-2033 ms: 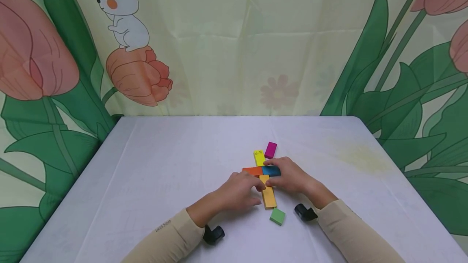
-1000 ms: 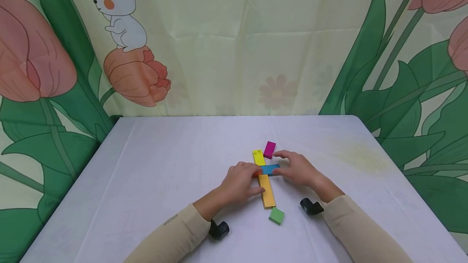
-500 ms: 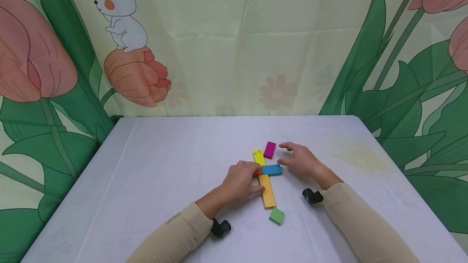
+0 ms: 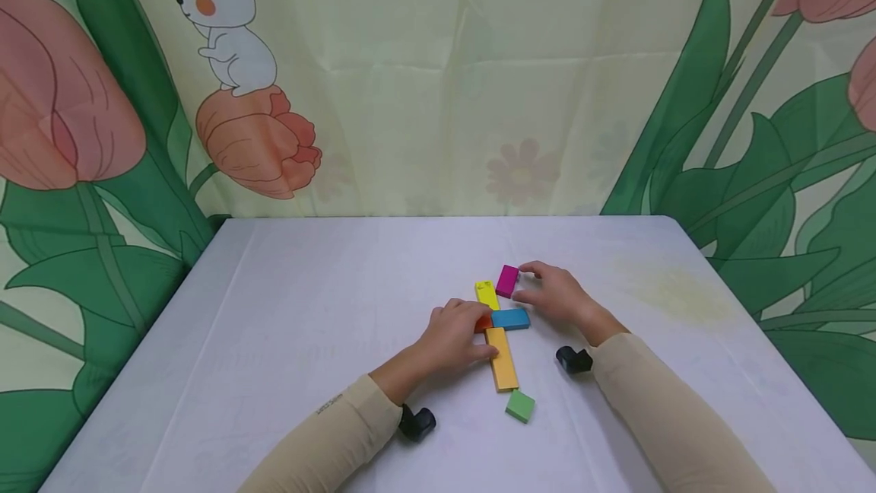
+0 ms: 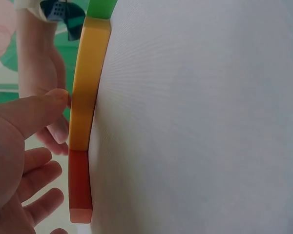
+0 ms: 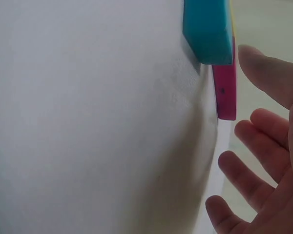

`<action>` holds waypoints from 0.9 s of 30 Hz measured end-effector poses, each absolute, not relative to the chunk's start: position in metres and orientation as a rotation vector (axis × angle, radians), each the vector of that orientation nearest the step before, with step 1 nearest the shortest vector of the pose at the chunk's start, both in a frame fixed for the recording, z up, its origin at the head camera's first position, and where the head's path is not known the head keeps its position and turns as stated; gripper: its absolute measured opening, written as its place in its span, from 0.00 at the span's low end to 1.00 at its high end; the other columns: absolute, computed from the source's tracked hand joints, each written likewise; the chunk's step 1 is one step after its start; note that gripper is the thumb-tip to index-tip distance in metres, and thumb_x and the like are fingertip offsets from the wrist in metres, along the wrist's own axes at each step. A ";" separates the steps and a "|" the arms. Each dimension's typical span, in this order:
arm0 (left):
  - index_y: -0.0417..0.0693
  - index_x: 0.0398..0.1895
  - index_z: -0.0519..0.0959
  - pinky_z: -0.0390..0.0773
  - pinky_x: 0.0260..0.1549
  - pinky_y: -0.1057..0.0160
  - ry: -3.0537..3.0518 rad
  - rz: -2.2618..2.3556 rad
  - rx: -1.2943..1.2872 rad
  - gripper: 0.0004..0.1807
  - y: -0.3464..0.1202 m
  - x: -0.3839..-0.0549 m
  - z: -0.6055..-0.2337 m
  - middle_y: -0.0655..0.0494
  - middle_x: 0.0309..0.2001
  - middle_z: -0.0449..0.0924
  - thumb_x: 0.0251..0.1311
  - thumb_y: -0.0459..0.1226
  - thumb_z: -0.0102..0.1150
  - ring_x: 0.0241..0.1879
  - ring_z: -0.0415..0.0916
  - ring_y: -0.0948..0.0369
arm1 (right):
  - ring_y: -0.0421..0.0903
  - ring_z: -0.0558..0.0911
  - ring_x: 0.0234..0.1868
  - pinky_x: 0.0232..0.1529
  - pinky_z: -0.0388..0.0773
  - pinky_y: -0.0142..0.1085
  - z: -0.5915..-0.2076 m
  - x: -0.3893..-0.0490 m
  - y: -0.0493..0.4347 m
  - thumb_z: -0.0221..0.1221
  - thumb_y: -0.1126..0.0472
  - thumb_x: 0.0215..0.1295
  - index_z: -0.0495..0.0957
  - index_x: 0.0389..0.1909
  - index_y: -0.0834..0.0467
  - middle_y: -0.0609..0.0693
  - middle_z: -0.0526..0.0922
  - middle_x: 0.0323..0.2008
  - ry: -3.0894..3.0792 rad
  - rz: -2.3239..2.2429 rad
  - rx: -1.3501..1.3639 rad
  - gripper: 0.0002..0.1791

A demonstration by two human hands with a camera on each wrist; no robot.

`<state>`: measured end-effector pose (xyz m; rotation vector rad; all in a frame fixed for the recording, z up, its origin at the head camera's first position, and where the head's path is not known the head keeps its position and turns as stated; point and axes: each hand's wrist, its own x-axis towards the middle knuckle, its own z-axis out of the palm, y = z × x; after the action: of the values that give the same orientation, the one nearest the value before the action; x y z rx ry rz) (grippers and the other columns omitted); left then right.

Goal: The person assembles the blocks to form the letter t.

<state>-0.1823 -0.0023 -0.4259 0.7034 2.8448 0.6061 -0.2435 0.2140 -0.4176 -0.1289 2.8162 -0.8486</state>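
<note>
My left hand (image 4: 453,337) hovers over the orange-red block (image 5: 80,183), which it mostly hides in the head view. Its thumb lies near the long yellow-orange block (image 4: 503,362); I cannot tell whether it touches. To the right, my right hand (image 4: 557,295) is beside the magenta block (image 4: 507,280), thumb and fingers spread apart with nothing held. A blue block (image 4: 510,319) lies end to end with the orange-red one. Behind this pair is a bright yellow block (image 4: 487,294), and a green block (image 4: 520,405) sits at the near end of the yellow-orange one.
A white cloth covers the table (image 4: 328,272). Behind it hangs a printed curtain (image 4: 411,97) with tulips and a rabbit. Black wrist cameras (image 4: 573,360) are worn under both wrists, near the tabletop.
My right hand has left the blue block and moved away to the magenta block. My left hand has shifted from the yellow-orange block onto the orange-red one. The blocks look nearly unmoved.
</note>
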 end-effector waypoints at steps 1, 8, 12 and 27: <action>0.53 0.65 0.75 0.69 0.57 0.53 2.843 0.605 0.703 0.37 -0.002 -0.182 -0.426 0.58 0.61 0.76 0.53 0.53 0.74 0.62 0.66 0.56 | 0.65 0.65 0.68 0.61 0.68 0.60 -0.418 -0.244 0.213 0.69 0.53 0.62 0.68 0.69 0.60 0.65 0.70 0.66 2.818 -0.847 -0.127 0.37; 0.53 0.67 0.74 0.70 0.57 0.53 2.847 0.594 0.695 0.38 0.000 -0.183 -0.426 0.58 0.61 0.76 0.52 0.53 0.74 0.63 0.65 0.56 | 0.65 0.64 0.69 0.63 0.66 0.60 -0.421 -0.249 0.209 0.69 0.53 0.62 0.70 0.68 0.59 0.64 0.70 0.67 2.819 -0.844 -0.128 0.35; 0.53 0.67 0.74 0.69 0.56 0.54 2.848 0.585 0.688 0.38 0.001 -0.185 -0.427 0.58 0.61 0.76 0.52 0.53 0.75 0.62 0.65 0.56 | 0.65 0.64 0.69 0.62 0.67 0.59 -0.422 -0.251 0.207 0.70 0.54 0.61 0.69 0.68 0.59 0.64 0.70 0.67 2.814 -0.843 -0.109 0.36; 0.53 0.67 0.74 0.69 0.56 0.54 2.820 0.591 0.691 0.37 0.001 -0.187 -0.427 0.58 0.62 0.75 0.54 0.53 0.73 0.62 0.65 0.56 | 0.64 0.64 0.69 0.63 0.67 0.58 -0.419 -0.250 0.210 0.61 0.63 0.68 0.68 0.69 0.61 0.63 0.70 0.67 2.805 -0.813 -0.120 0.29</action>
<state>-0.1871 0.0012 -0.4268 0.6908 2.8202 0.5910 -0.2504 0.2099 -0.4185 -0.1202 2.8048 -0.8135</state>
